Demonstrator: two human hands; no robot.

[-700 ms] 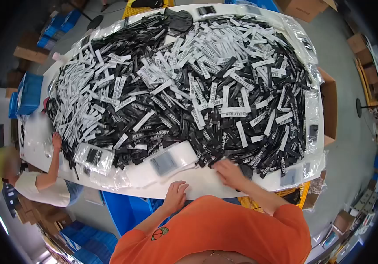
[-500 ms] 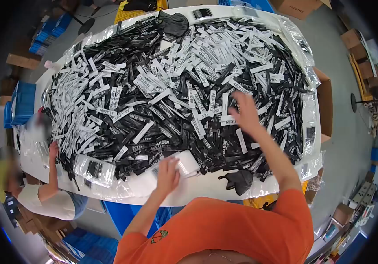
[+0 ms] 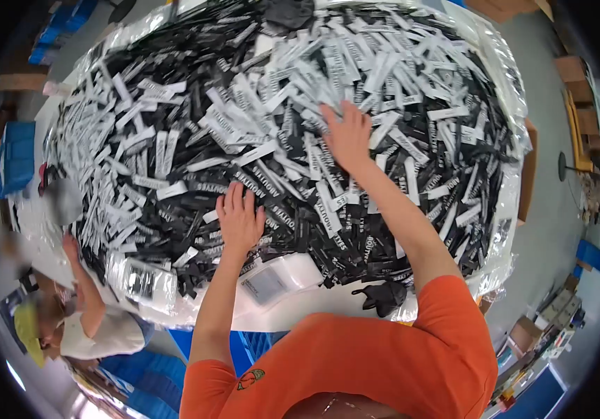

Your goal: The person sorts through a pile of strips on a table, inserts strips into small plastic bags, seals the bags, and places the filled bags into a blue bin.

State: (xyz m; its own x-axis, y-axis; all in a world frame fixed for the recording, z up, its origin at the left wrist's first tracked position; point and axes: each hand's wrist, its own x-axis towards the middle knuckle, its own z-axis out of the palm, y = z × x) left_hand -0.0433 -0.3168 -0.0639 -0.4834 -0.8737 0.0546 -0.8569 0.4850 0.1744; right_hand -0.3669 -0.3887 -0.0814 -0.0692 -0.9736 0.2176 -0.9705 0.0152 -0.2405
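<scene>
A wide heap of black and white printed strips (image 3: 258, 181) covers most of the white table (image 3: 282, 318). Fingers spread, my left hand (image 3: 240, 220) rests on dark strips near the heap's front middle. Farther right and deeper in the pile, my right hand (image 3: 349, 140) lies with fingers apart on white and black strips. Neither hand visibly holds anything. Just in front of my left hand is a stack of clear plastic bags (image 3: 265, 281) with a grey label. A black cloth item (image 3: 382, 299) sits at the front edge, right of the bags.
More clear bags (image 3: 142, 279) lie at the front left. A co-worker in a cap (image 3: 104, 332) reaches an arm to the table's left side. Another dark cloth (image 3: 288, 12) lies at the back. Blue bins (image 3: 17, 157) stand at the left, and plastic wrap (image 3: 509, 91) lines the right edge.
My left hand has moved from the bag stack forward onto the strips. My right hand has moved left and farther into the heap. The view has shifted closer over the table.
</scene>
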